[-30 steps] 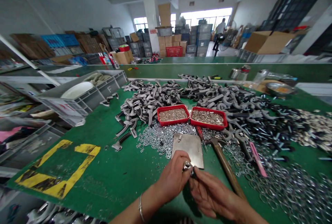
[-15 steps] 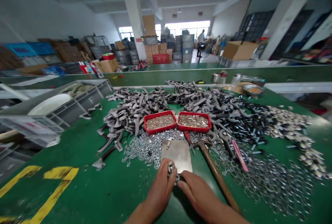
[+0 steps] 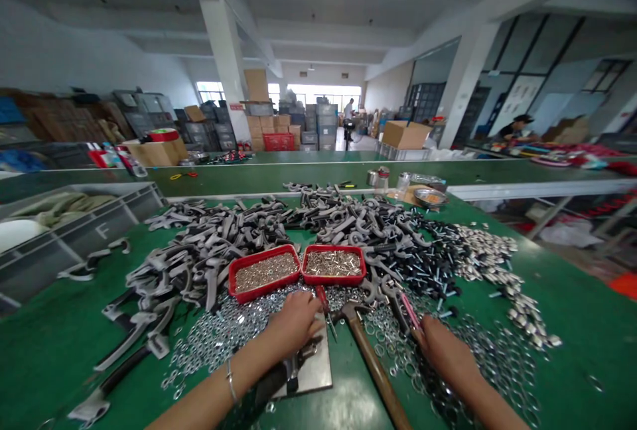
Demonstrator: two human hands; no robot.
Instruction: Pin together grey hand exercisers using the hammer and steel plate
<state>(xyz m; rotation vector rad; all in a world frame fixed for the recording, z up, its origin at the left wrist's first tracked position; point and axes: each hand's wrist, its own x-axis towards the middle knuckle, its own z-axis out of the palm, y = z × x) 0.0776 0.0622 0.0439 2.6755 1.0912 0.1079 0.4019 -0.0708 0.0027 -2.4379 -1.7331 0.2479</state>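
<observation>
My left hand (image 3: pixel 296 324) is above the metal plate (image 3: pixel 318 367), its fingers curled down beside the red-handled screwdriver (image 3: pixel 322 300). What those fingers hold is hidden. A dark and grey metal part (image 3: pixel 292 371) lies on the plate under that wrist. My right hand (image 3: pixel 445 347) is closed on the near end of a slim pink tool (image 3: pixel 409 310), whose exact kind I cannot make out. Between both hands lies a hammer (image 3: pixel 371 360) with a wooden handle. Loose rings (image 3: pixel 497 357) surround my right hand, and small nuts (image 3: pixel 213 337) spread left of the plate.
Two red trays (image 3: pixel 266 294) of small metal pins stand behind the plate. Grey and black tool handles (image 3: pixel 199 244) pile up across the back. Black-headed bolts (image 3: pixel 423 264) and pale metal caps (image 3: pixel 497 264) lie right. A grey crate (image 3: pixel 74 241) stands left. Other people are farther off.
My hands were together over the plate's near edge around a small metal part. They have parted: the left went forward, the right reached out to the pink tool. The view has turned right.
</observation>
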